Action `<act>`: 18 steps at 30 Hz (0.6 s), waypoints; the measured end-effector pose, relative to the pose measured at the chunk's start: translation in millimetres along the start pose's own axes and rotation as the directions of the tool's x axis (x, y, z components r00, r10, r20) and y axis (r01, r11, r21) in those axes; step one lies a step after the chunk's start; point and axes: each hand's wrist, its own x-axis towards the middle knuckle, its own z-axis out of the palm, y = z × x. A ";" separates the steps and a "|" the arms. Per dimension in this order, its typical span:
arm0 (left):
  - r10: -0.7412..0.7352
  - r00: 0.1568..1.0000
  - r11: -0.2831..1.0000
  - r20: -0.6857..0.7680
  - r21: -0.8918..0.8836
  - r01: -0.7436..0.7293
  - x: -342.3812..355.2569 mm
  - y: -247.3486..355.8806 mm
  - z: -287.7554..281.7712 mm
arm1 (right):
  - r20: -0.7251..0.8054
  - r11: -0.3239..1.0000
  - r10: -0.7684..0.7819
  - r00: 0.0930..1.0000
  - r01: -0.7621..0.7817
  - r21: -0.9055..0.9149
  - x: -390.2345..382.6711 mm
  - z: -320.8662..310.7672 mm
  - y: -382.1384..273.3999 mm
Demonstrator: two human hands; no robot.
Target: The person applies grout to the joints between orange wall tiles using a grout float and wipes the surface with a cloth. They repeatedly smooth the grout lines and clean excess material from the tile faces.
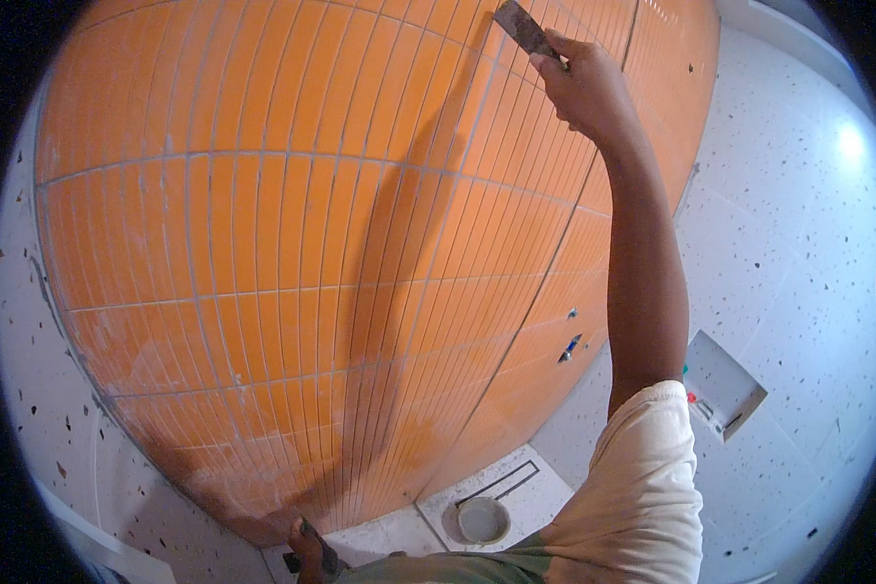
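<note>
My right arm is stretched up and away, and my right hand [584, 78] is closed around a flat, dark, smeared scraper [524, 27]. The blade is at or close to the upper part of an orange tiled wall [311, 224] with narrow upright tiles and grey joints. At the lower edge, left of my body, my left hand [308, 553] shows only in part. Its fingers look wrapped round a dark object [327, 559] that I cannot make out. Pale smears lie on the wall's lower left tiles.
A round bucket [483, 521] stands on the pale floor by a long drain slot [501, 484]. Pipe fittings [570, 348] stick out of the orange wall. A recess [730, 380] with small items is set in the white speckled right wall [779, 224]. Another speckled wall [58, 419] borders the left.
</note>
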 end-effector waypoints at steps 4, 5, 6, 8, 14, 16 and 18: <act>0.037 0.999 0.999 -0.007 -0.029 -0.037 -8.1 -14.0 -5.5 | 0.229 0.999 0.023 0.973 -0.013 -0.046 -16.2 -20.8 -12.3; 0.044 0.998 0.998 -0.052 -0.043 -0.046 -9.2 -20.3 -16.4 | 0.366 0.997 0.059 0.929 -0.038 -0.064 -26.3 -27.2 -21.2; 0.054 0.997 0.997 -0.052 -0.055 -0.057 -9.3 -19.0 -15.3 | 0.305 0.998 0.058 0.951 -0.052 -0.029 -37.0 -30.0 -19.3; 0.072 0.997 0.994 -0.038 -0.085 -0.075 -14.3 -12.0 -14.0 | 0.175 0.997 0.060 0.983 -0.067 0.036 -52.7 -30.6 -11.7; 0.030 0.999 0.973 -0.030 -0.229 -0.036 -33.7 15.9 -6.1 | 0.056 0.997 0.079 0.995 -0.079 0.012 -59.2 -3.0 -12.1; 0.054 0.998 0.983 0.041 0.176 -0.060 -49.2 31.4 -15.1 | 0.052 0.999 0.053 0.997 -0.052 -0.014 -59.7 8.8 -9.0; 0.068 0.997 0.989 0.045 0.130 -0.074 -43.9 13.8 -25.5 | 0.057 0.999 0.050 0.997 -0.050 -0.011 -59.4 12.4 -12.0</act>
